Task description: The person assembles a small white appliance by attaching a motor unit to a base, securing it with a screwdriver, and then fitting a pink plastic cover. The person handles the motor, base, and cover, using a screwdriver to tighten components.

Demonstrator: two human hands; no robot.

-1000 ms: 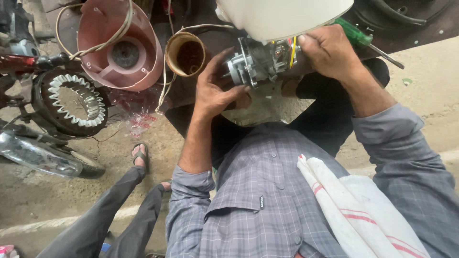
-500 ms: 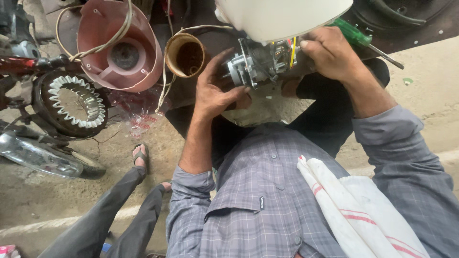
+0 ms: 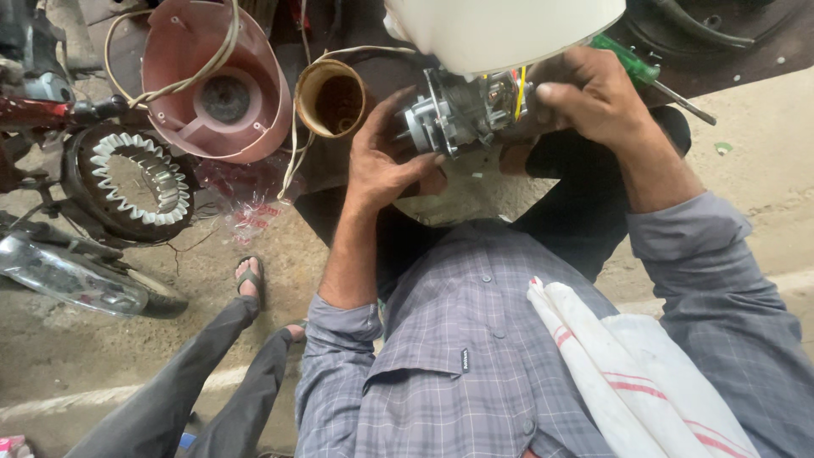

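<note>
A small grey metal motor (image 3: 462, 114) with yellow and red wires sits between my two hands, under a white plastic housing (image 3: 500, 30). My left hand (image 3: 381, 161) grips the motor's shaft end from below and the left. At the wired end, the fingers of my right hand (image 3: 589, 97) close around it. Behind my right hand lies a green-handled screwdriver (image 3: 632, 64).
A pink plastic cone housing (image 3: 212, 80) with a cream cord and a brown cylinder (image 3: 331, 97) rest at the upper left. A round wound stator (image 3: 140, 174) lies beside a motorbike part (image 3: 72, 280). Another person's legs in sandals (image 3: 246, 293) stand at the lower left. A white red-striped cloth (image 3: 627, 373) hangs over my shoulder.
Both hands and the motor have kept almost the same place; my right fingers have shifted slightly on the wired end.
</note>
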